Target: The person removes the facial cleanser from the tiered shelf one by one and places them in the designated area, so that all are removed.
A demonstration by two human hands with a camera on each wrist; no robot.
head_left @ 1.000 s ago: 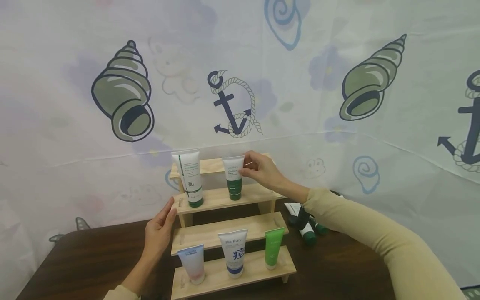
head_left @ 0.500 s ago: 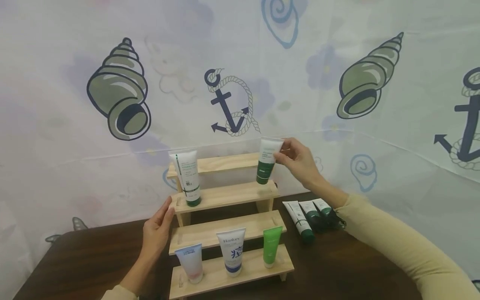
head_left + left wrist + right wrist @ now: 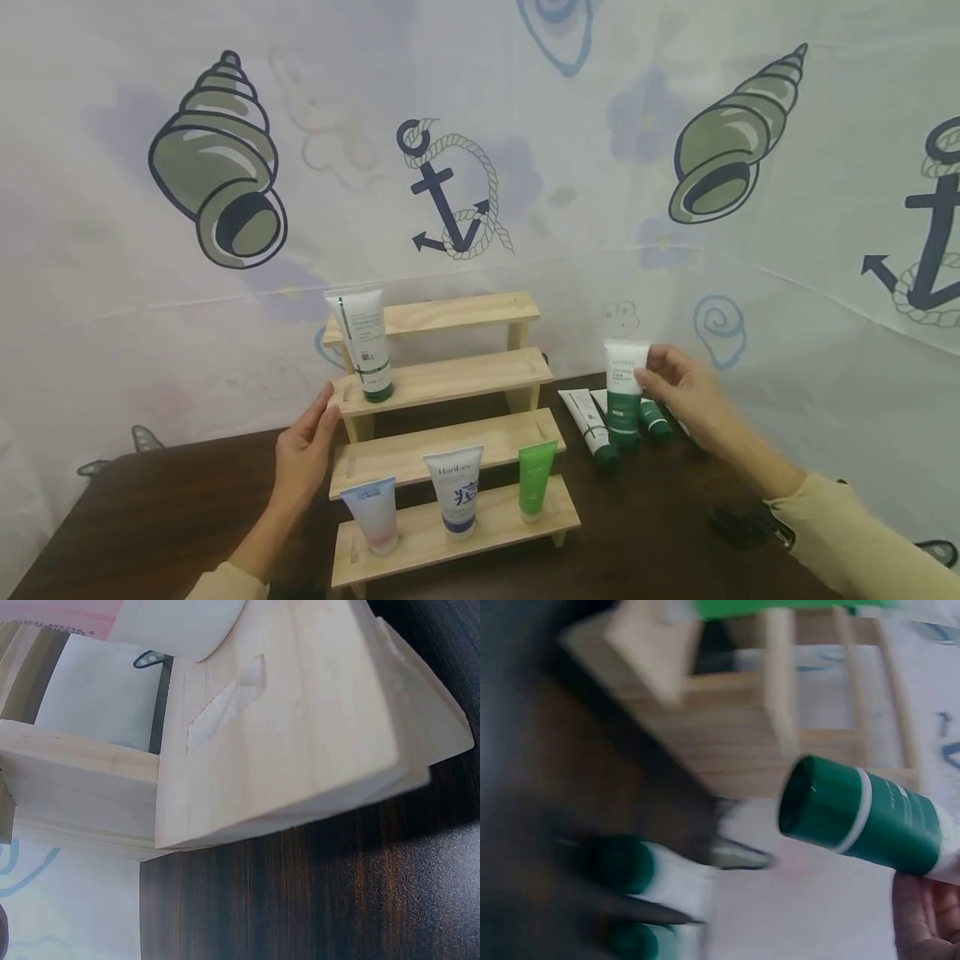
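Shell-and-anchor cloth (image 3: 585, 183) hangs beyond the dark table (image 3: 660, 517). The white-and-green tube (image 3: 624, 404) has left the wooden stand (image 3: 405, 454) and is now to its right, cap down, pinched between the thumb and fingers of the right hand (image 3: 688, 390); the work seems to have shifted to beside the stand. The left hand (image 3: 303, 454), fingers nearly straight, stays at the stand's left edge. The held tube partly hides the lying tubes (image 3: 588, 423); whether it touches them I cannot tell. The right wrist view is blurred.
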